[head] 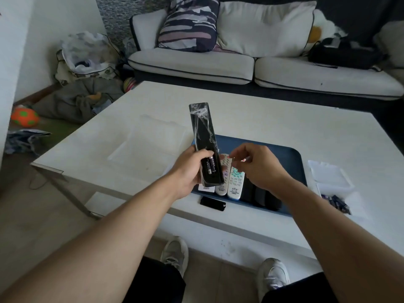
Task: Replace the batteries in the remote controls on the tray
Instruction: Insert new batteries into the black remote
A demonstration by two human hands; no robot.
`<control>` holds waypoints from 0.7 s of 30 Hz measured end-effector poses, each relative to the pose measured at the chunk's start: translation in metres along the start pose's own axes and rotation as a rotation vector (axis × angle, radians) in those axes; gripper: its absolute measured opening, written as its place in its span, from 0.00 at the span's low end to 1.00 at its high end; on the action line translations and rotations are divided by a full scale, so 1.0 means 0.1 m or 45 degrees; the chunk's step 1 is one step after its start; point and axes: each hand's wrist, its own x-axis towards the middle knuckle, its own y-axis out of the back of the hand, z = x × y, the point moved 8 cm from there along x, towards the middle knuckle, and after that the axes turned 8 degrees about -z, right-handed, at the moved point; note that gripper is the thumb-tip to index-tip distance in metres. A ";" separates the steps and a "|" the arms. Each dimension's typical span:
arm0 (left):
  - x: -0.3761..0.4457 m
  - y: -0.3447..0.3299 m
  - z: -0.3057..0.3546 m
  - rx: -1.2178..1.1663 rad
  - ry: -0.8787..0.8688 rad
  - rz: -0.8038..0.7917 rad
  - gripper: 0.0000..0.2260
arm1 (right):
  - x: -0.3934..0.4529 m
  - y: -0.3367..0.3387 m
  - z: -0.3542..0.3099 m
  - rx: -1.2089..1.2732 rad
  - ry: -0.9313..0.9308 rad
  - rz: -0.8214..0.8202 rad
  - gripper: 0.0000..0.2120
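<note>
Gripping a long black remote point(204, 136) at its lower end, the left hand point(189, 169) holds it back-up at the frame's center, its open compartment showing two batteries point(211, 164). The right hand point(258, 166) hovers just beside it, fingers point(237, 152) curled loosely; whether they pinch anything I cannot tell. Below lie two pale remotes point(235, 182) on the blue tray point(293, 158), and a black battery cover point(212, 203) rests on the white worktop point(251, 119).

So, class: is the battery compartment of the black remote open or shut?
Open. The black remote shows two batteries exposed, and its cover lies on the table.
</note>
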 end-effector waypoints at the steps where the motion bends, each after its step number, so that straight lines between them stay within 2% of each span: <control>1: 0.00 0.01 0.00 -0.010 -0.006 -0.003 0.06 | 0.00 -0.01 -0.01 -0.018 -0.001 -0.012 0.13; 10: 0.00 0.07 0.05 -0.018 -0.059 0.033 0.08 | 0.01 -0.10 -0.06 -0.045 -0.024 -0.034 0.06; 21: -0.02 0.14 0.08 0.041 -0.080 0.084 0.08 | 0.03 -0.19 -0.12 -0.038 -0.035 -0.051 0.03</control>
